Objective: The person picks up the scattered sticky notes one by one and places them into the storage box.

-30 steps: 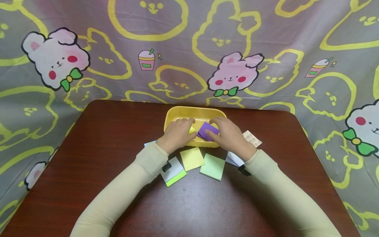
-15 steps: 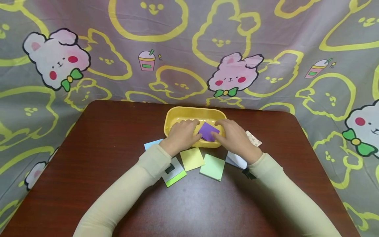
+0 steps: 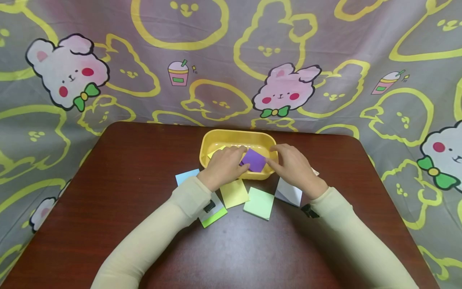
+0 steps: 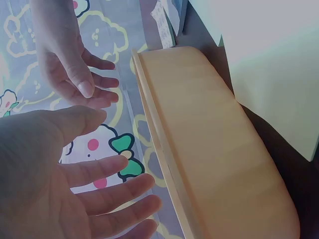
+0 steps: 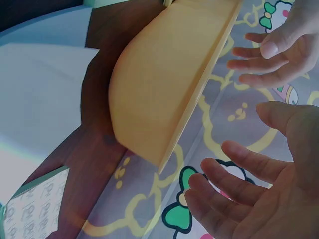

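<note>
A purple sticky note pad [image 3: 254, 160] lies in the yellow plastic bin [image 3: 238, 134], tilted toward the front wall. My left hand [image 3: 225, 165] hovers over the bin's front rim, left of the purple pad, fingers spread and relaxed. In the left wrist view that hand [image 4: 84, 174] holds nothing. By the bin's right end is my right hand [image 3: 297, 168], its thumb beside the purple pad's right edge. The right wrist view shows its fingers [image 5: 234, 184] loosely bent around nothing. A yellow note [image 3: 215, 151] in the bin is partly hidden behind my left hand.
In front of the bin lie a pale yellow pad [image 3: 234, 194], a light green pad [image 3: 259, 204], a white-and-lime pad [image 3: 214, 216], a blue pad [image 3: 185, 176] and a white pad [image 3: 288, 192]. A patterned pad [image 5: 37, 209] sits at the right. Behind the table hangs a printed curtain [image 3: 216, 52].
My right hand has released the purple pad and moved right, off the bin. My left hand has shifted slightly right, uncovering the yellow note. The purple pad stays in the bin.
</note>
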Demonstrator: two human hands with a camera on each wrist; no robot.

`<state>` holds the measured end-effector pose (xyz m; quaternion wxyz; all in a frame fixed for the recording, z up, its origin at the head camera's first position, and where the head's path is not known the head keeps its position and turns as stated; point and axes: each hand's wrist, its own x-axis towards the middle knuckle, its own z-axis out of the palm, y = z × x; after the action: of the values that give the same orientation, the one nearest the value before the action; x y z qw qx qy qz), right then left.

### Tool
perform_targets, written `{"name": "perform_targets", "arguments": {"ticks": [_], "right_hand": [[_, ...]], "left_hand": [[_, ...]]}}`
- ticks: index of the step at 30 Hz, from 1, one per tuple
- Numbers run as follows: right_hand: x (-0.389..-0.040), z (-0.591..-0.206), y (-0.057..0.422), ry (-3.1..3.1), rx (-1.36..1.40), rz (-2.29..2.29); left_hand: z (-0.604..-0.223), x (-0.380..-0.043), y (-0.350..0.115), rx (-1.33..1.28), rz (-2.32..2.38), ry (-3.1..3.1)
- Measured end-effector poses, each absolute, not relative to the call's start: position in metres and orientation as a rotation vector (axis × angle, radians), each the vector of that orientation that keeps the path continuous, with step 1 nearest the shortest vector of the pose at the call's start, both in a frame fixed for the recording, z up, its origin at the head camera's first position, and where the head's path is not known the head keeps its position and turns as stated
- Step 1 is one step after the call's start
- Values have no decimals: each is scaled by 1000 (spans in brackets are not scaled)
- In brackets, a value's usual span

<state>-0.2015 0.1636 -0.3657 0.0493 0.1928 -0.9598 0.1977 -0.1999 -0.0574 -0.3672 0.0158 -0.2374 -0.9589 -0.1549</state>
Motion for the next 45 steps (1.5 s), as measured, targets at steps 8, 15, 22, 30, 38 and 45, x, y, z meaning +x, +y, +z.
{"name": "perform_targets", "arguments": {"ticks": [8, 15, 22, 30, 38, 45], "right_hand": [[-201, -375, 177, -2913, 579, 600], [-203, -378, 188, -2910, 533, 602], [-207, -382, 198, -2916, 507, 589], [-212, -389, 209, -2925, 484, 596], [-211, -396, 219, -2940, 458, 586], [-215, -405, 229, -2950, 413, 539]], "left_hand": [[-366, -197, -51, -775, -499, -3011], [-366, -196, -47, -804, -492, -2998], [-366, -195, -42, -821, -502, -2988], [-365, -194, -35, -832, -521, -2977], [-365, -191, -29, -861, -511, -2957], [-368, -189, -22, -862, -488, -2973]]}}
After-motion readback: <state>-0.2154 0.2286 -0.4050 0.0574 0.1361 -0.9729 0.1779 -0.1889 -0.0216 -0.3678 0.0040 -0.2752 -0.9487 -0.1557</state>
